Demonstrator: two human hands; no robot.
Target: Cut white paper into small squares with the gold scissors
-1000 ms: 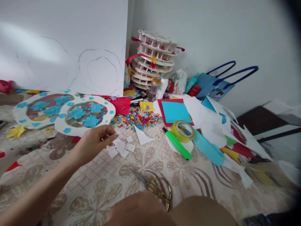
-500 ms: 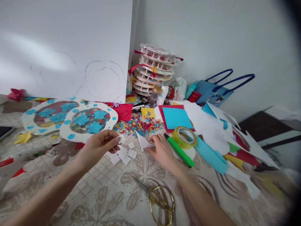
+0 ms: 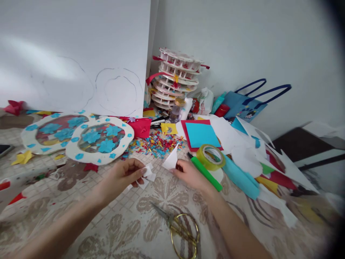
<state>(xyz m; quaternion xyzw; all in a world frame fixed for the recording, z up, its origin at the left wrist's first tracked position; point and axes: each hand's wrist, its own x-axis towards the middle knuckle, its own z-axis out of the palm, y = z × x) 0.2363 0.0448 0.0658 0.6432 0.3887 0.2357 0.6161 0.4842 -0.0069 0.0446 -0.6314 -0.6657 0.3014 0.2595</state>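
Observation:
Between the thumb and fingers of my left hand (image 3: 131, 172) is a small white paper square (image 3: 148, 171). Other white paper pieces (image 3: 142, 184) lie under and beside those fingertips, partly hidden by the hand. My right hand (image 3: 190, 174) pinches a larger white paper piece (image 3: 170, 160), which stands up with a pointed corner. Scissors with gold handles (image 3: 178, 230) rest on the patterned tablecloth in front of me, below both hands. To the right of my right hand lie a green marker (image 3: 207, 174) and a roll of yellowish tape (image 3: 211, 157).
Colourful paper shreds (image 3: 159, 143) lie beyond my hands. White rings with blue paper flowers (image 3: 98, 140) lie on the left. A tiered white structure (image 3: 176, 79) stands against the wall, near a glass jar (image 3: 177, 110). Paper sheets (image 3: 202, 135) and a blue bag (image 3: 242, 104) are on the right.
My left hand has moved right and slightly nearer me over the white pieces, still pinching paper. My right hand has raised its white paper more upright.

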